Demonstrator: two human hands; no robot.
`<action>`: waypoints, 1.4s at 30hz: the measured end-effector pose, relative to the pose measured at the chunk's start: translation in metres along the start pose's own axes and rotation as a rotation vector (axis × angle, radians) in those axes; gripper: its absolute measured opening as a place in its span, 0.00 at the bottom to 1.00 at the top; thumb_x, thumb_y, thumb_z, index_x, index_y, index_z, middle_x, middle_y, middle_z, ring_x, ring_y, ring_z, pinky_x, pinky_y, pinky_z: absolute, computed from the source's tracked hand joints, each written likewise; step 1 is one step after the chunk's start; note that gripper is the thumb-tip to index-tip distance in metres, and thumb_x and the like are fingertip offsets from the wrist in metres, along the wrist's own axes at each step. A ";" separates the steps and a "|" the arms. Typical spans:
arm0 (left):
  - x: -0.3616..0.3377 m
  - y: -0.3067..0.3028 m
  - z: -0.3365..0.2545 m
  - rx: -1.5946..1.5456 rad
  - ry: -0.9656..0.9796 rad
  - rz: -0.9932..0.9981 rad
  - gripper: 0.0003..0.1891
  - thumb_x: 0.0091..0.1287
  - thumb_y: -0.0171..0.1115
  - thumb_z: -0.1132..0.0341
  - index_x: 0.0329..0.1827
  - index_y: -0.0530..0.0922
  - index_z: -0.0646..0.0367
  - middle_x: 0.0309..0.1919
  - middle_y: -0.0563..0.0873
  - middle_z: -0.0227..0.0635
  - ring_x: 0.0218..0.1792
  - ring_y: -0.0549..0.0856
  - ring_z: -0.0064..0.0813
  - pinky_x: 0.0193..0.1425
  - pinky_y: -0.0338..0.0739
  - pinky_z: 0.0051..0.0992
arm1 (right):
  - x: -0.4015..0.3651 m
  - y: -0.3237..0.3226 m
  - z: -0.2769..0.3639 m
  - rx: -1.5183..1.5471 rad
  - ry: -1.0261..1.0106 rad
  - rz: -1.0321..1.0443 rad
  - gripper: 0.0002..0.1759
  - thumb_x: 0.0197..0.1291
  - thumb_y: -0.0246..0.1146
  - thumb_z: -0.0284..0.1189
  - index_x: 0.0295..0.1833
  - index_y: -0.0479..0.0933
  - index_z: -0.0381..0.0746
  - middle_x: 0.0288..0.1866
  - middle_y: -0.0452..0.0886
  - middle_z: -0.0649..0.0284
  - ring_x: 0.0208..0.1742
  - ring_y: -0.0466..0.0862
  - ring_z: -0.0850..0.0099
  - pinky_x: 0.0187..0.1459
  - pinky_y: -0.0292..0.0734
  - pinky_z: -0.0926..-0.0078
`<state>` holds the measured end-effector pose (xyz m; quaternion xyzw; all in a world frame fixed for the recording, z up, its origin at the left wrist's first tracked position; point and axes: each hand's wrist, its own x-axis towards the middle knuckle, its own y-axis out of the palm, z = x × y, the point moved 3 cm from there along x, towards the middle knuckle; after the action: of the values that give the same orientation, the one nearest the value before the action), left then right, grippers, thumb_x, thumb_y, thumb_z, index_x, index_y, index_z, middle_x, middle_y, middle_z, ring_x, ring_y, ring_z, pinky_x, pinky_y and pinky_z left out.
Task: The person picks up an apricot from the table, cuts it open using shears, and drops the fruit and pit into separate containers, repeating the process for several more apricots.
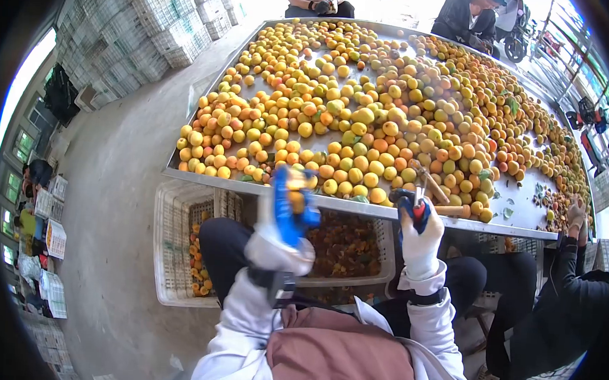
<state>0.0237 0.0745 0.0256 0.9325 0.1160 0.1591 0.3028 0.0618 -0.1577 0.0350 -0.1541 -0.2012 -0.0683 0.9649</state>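
Observation:
Yellow-orange fruit point(362, 114) covers a metal table point(264, 189) in front of me. My left hand point(293, 206), in a white and blue glove, is blurred at the table's near edge, its fingers round yellow-orange fruit. On the right, my right hand point(418, 222), also gloved, is closed around a small tool point(419, 202) with a metal tip and some red on it. Just beyond that hand, a wooden-handled tool point(451, 211) lies at the table edge among the fruit.
Below the edge stand a white crate point(171, 286) with fruit pieces and another crate point(387, 251) holding darker pieces. A co-worker's hand point(576, 214) is at the right edge. Two people sit across the table. Stacked crates point(149, 20) stand at the back left.

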 end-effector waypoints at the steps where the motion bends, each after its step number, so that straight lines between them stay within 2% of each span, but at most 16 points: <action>1: 0.004 -0.030 -0.027 0.314 0.128 0.198 0.67 0.32 0.86 0.59 0.81 0.55 0.56 0.61 0.73 0.34 0.49 0.77 0.24 0.45 0.76 0.25 | 0.001 -0.007 -0.004 0.000 0.043 -0.006 0.10 0.62 0.65 0.19 0.50 0.81 0.34 0.32 0.84 0.59 0.32 0.82 0.72 0.41 0.77 0.75; 2: 0.006 -0.037 -0.058 0.638 0.316 0.048 0.51 0.46 0.82 0.57 0.75 0.65 0.58 0.54 0.79 0.34 0.43 0.79 0.20 0.42 0.77 0.23 | 0.001 -0.015 -0.009 0.002 0.087 -0.015 0.10 0.62 0.64 0.19 0.50 0.81 0.34 0.33 0.84 0.60 0.33 0.83 0.72 0.41 0.77 0.76; 3: 0.028 -0.069 -0.087 0.401 -0.145 -0.373 0.32 0.61 0.73 0.53 0.66 0.75 0.58 0.45 0.83 0.31 0.36 0.80 0.16 0.37 0.77 0.20 | 0.002 -0.022 -0.014 0.022 0.108 -0.044 0.10 0.62 0.64 0.19 0.50 0.81 0.33 0.33 0.85 0.59 0.33 0.83 0.73 0.41 0.77 0.76; 4: 0.028 -0.086 -0.110 0.633 0.015 -0.579 0.19 0.73 0.63 0.53 0.56 0.80 0.58 0.37 0.84 0.28 0.31 0.79 0.14 0.32 0.76 0.19 | 0.001 -0.031 -0.016 -0.008 0.157 -0.055 0.10 0.63 0.64 0.19 0.50 0.81 0.33 0.32 0.84 0.61 0.32 0.82 0.75 0.40 0.77 0.77; 8: 0.021 -0.217 -0.183 1.320 0.226 -0.636 0.09 0.76 0.59 0.68 0.54 0.79 0.61 0.41 0.84 0.32 0.35 0.83 0.20 0.39 0.80 0.20 | 0.000 -0.051 -0.023 0.056 0.145 -0.196 0.08 0.65 0.64 0.20 0.49 0.81 0.33 0.27 0.78 0.70 0.27 0.75 0.82 0.31 0.71 0.82; 11: 0.032 -0.249 -0.167 0.884 0.343 -0.617 0.09 0.77 0.57 0.70 0.54 0.78 0.65 0.44 0.85 0.36 0.39 0.85 0.24 0.45 0.83 0.24 | -0.004 -0.056 -0.030 0.093 0.175 -0.263 0.06 0.65 0.64 0.21 0.46 0.80 0.33 0.25 0.77 0.70 0.24 0.74 0.83 0.28 0.68 0.82; 16: 0.069 -0.062 -0.036 0.982 -0.127 0.098 0.15 0.71 0.64 0.66 0.56 0.81 0.65 0.45 0.88 0.38 0.40 0.87 0.27 0.49 0.81 0.26 | -0.003 -0.064 -0.032 0.124 0.182 -0.288 0.06 0.65 0.63 0.21 0.46 0.79 0.33 0.25 0.77 0.71 0.23 0.73 0.84 0.27 0.68 0.83; 18: 0.077 0.001 0.020 1.282 -0.277 0.414 0.23 0.68 0.68 0.59 0.63 0.78 0.56 0.52 0.86 0.39 0.53 0.86 0.34 0.57 0.80 0.31 | -0.004 -0.069 -0.031 0.160 0.251 -0.276 0.06 0.66 0.63 0.21 0.47 0.79 0.33 0.25 0.76 0.72 0.24 0.73 0.84 0.28 0.68 0.83; 20: 0.091 0.041 0.063 1.653 0.001 0.817 0.29 0.65 0.69 0.51 0.67 0.76 0.52 0.60 0.82 0.43 0.64 0.79 0.43 0.68 0.73 0.40 | -0.006 -0.075 -0.036 0.185 0.263 -0.294 0.07 0.65 0.62 0.20 0.47 0.80 0.33 0.25 0.75 0.71 0.24 0.73 0.84 0.28 0.67 0.83; 24: 0.174 0.085 0.135 1.496 0.129 0.690 0.33 0.65 0.66 0.44 0.69 0.74 0.50 0.65 0.78 0.47 0.67 0.74 0.49 0.73 0.65 0.45 | -0.006 -0.087 -0.033 0.102 0.263 -0.220 0.10 0.62 0.60 0.17 0.48 0.80 0.33 0.28 0.78 0.67 0.28 0.76 0.79 0.33 0.72 0.80; 28: 0.248 0.114 0.199 1.974 0.233 0.621 0.36 0.68 0.59 0.41 0.76 0.66 0.46 0.71 0.73 0.45 0.72 0.69 0.49 0.76 0.59 0.47 | -0.006 -0.093 -0.035 0.151 0.310 -0.198 0.12 0.61 0.60 0.16 0.50 0.80 0.32 0.35 0.83 0.61 0.35 0.81 0.75 0.42 0.76 0.78; 31: 0.266 0.130 0.223 2.071 -0.106 0.779 0.33 0.73 0.49 0.46 0.78 0.62 0.47 0.74 0.70 0.41 0.76 0.65 0.49 0.77 0.56 0.54 | -0.005 -0.097 -0.043 0.218 0.372 -0.181 0.12 0.61 0.59 0.16 0.51 0.79 0.31 0.38 0.85 0.59 0.38 0.83 0.73 0.46 0.77 0.77; 36: 0.270 0.130 0.236 2.035 -0.100 0.794 0.28 0.70 0.58 0.56 0.73 0.70 0.47 0.69 0.76 0.42 0.70 0.74 0.45 0.75 0.63 0.42 | 0.004 -0.100 -0.041 0.295 0.396 -0.118 0.12 0.64 0.59 0.17 0.52 0.79 0.30 0.39 0.86 0.57 0.42 0.84 0.72 0.49 0.77 0.76; 37: 0.267 0.135 0.229 1.969 -0.106 0.762 0.27 0.68 0.64 0.60 0.71 0.72 0.46 0.65 0.79 0.40 0.64 0.80 0.37 0.64 0.76 0.38 | 0.004 -0.100 -0.041 0.297 0.397 -0.120 0.12 0.64 0.59 0.17 0.52 0.79 0.30 0.39 0.86 0.57 0.42 0.84 0.72 0.49 0.77 0.76; 38: 0.269 0.127 0.229 1.970 -0.106 0.761 0.27 0.68 0.64 0.60 0.71 0.72 0.46 0.65 0.79 0.40 0.64 0.80 0.37 0.64 0.76 0.38 | 0.005 -0.100 -0.039 0.254 0.361 -0.106 0.11 0.64 0.59 0.17 0.51 0.79 0.30 0.39 0.86 0.57 0.42 0.85 0.72 0.48 0.77 0.76; 42: 0.221 0.118 0.172 0.497 -0.333 0.523 0.24 0.72 0.63 0.71 0.70 0.71 0.61 0.57 0.82 0.38 0.49 0.87 0.33 0.52 0.85 0.29 | 0.003 -0.093 -0.036 0.187 0.262 -0.070 0.10 0.65 0.60 0.19 0.50 0.79 0.30 0.37 0.86 0.58 0.38 0.84 0.72 0.45 0.78 0.75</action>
<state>0.3045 -0.0409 0.0148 0.9885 -0.1410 0.0445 0.0316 0.0596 -0.2572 0.0298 -0.0462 -0.0845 -0.1024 0.9901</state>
